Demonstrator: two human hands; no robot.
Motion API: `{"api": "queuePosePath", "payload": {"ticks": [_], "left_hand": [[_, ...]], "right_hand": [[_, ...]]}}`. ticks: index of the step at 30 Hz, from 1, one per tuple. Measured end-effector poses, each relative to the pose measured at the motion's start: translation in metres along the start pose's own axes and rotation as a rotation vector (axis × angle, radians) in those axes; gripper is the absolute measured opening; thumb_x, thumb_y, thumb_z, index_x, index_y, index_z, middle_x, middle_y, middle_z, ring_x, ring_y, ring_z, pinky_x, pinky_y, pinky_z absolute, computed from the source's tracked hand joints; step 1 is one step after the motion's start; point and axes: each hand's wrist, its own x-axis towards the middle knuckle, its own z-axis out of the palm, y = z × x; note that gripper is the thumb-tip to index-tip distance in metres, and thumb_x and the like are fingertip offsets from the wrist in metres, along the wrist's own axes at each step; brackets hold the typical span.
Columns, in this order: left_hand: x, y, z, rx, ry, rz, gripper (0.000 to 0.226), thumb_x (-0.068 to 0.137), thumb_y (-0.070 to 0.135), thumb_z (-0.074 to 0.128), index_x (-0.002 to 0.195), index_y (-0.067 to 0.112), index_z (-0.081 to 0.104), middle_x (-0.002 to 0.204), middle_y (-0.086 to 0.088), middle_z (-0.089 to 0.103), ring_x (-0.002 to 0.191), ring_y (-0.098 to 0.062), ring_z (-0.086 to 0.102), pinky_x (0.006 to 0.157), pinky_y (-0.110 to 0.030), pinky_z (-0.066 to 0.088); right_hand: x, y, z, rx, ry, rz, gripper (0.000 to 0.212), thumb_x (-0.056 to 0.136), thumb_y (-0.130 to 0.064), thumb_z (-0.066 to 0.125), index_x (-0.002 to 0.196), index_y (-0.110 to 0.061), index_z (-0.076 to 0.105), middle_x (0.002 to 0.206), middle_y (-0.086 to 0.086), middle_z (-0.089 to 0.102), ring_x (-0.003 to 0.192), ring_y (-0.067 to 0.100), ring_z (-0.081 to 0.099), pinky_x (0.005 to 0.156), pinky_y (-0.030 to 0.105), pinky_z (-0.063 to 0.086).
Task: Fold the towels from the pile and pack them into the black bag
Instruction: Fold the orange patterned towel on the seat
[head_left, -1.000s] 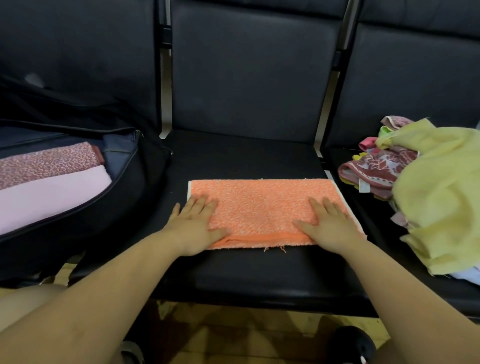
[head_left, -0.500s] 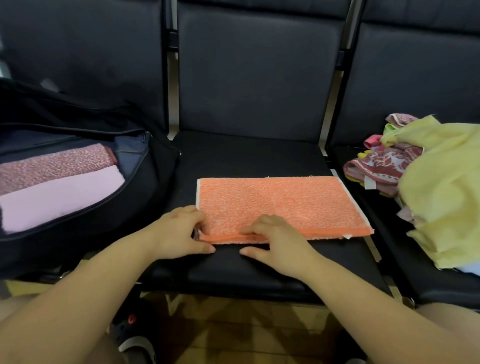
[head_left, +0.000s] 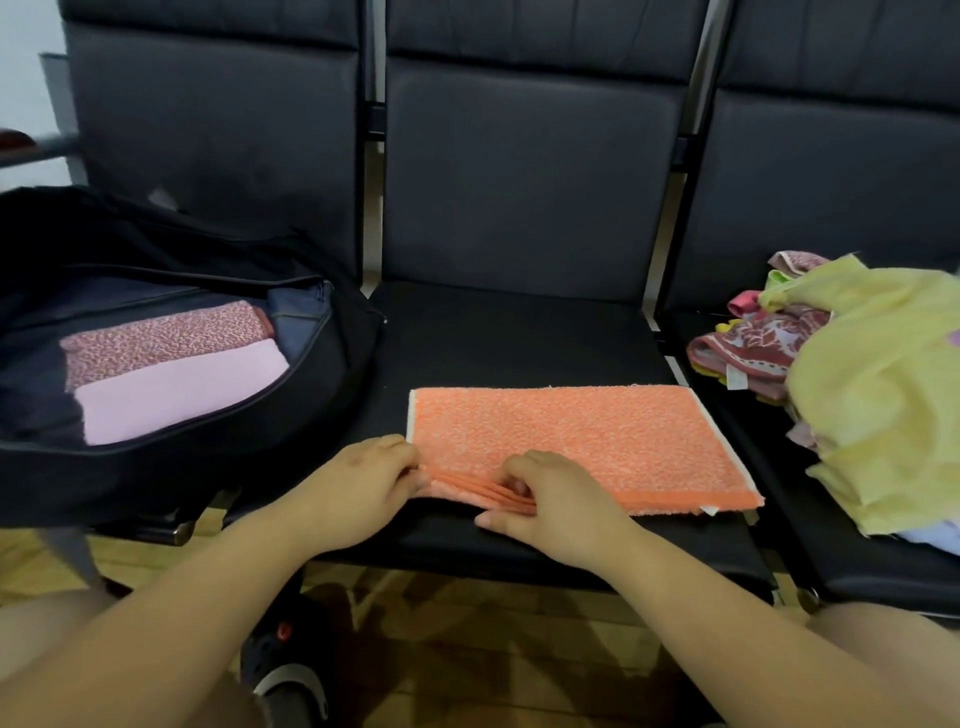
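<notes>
Black seats (head_left: 519, 338) hold one orange towel (head_left: 582, 441), two hands gripping.

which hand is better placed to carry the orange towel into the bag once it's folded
Left, probably. The left hand grips the orange towel at the end beside the open black bag; the right hand is farther away.

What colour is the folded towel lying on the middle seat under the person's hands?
Orange with a fine pale speckle and a thin white edge: the folded terry towel, seen only in the head view.
</notes>
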Motion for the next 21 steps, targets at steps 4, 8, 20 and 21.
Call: {"api": "queuePosePath", "payload": {"ticks": [4,8,20,21], "left_hand": [[-0.013,0.027,-0.020,-0.422,-0.001,-0.072,0.035,0.080,0.058,0.045,0.072,0.025,0.056,0.073,0.011,0.055,0.073,-0.008,0.053,0.070,-0.023,0.043],[-0.009,0.043,-0.036,-0.628,-0.001,-0.056,0.045,0.067,0.072,0.052,0.080,0.030,0.058,0.075,0.015,0.058,0.070,-0.002,0.052,0.067,-0.016,0.043],[0.042,0.020,-0.072,-0.482,-0.033,-0.244,0.017,0.071,0.029,0.079,0.077,0.018,0.068,0.064,0.008,0.065,0.061,0.004,0.056,0.058,-0.010,0.042],[0.047,0.028,-0.071,-0.630,0.037,-0.225,0.016,0.069,0.030,0.076,0.079,0.019,0.069,0.066,0.011,0.067,0.062,0.005,0.059,0.059,-0.007,0.042]], "right_hand": [[-0.010,-0.012,-0.005,0.021,0.032,-0.100,0.044,0.083,-0.060,0.059,0.106,-0.023,0.057,0.087,-0.011,0.057,0.077,0.009,0.051,0.068,0.023,0.042],[-0.012,-0.023,-0.004,0.140,0.073,-0.170,0.026,0.090,-0.047,0.057,0.077,-0.029,0.045,0.059,-0.012,0.044,0.053,0.007,0.043,0.051,0.020,0.030],[-0.032,0.024,-0.073,0.730,-0.208,0.175,0.052,0.072,-0.046,0.065,0.116,-0.020,0.060,0.108,-0.002,0.071,0.099,0.014,0.068,0.092,0.041,0.054],[-0.036,0.027,-0.079,0.743,-0.218,0.179,0.051,0.072,-0.043,0.066,0.116,-0.018,0.061,0.108,-0.002,0.071,0.099,0.014,0.068,0.092,0.039,0.054]]}}
